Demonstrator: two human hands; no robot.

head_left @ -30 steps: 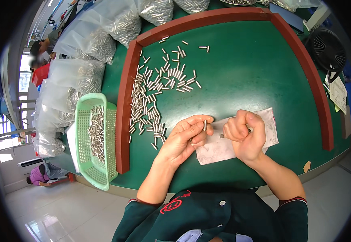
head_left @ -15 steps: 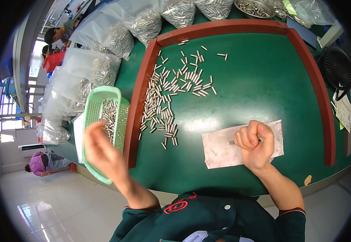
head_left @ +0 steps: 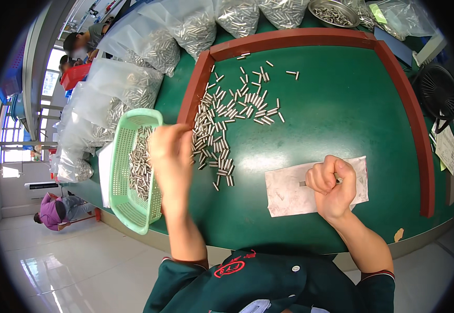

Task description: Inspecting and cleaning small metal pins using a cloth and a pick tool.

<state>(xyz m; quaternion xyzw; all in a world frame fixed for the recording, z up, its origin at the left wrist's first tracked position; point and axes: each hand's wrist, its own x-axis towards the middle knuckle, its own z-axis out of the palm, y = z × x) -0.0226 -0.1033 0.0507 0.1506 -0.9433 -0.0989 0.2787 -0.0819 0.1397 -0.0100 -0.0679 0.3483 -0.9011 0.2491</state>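
Green felt table [head_left: 341, 104] with a red-brown raised rim [head_left: 409, 104] on three sides. Scatter of small metal pins [head_left: 221, 125] lies on the felt along the left rim, a few strays further up near the top edge

Left hand [head_left: 170, 156] is raised over the left rim, between the pin pile and a light-green mesh basket [head_left: 120, 188]. It is motion-blurred, fingers bunched, can't tell if it grips anything. The basket hangs off the table's left edge, pins inside it, partly covered by the hand

Right hand [head_left: 332, 185] is clenched into a fist on a white paper sheet [head_left: 289, 193] lying flat on the felt near the front edge. One short pin [head_left: 303, 183] shows on the paper, just left of the knuckles; whether the fist holds more is hidden

Around it:
- clear plastic bags [head_left: 138, 88] full of the same pins, stacked outside the rim along the left and top
- metal bowl [head_left: 334, 11] of parts at the top, cut by the frame edge
- small black fan [head_left: 438, 94] at the right, outside the rim, paper slips [head_left: 446, 146] below it
- small tan scrap [head_left: 398, 235] on the table front edge, can't identify
- other people in the background at far left: one seated near a red bin [head_left: 75, 75], one crouched on the floor [head_left: 55, 261] in purple

Lens bends the rim edges; bags at the top are cropped
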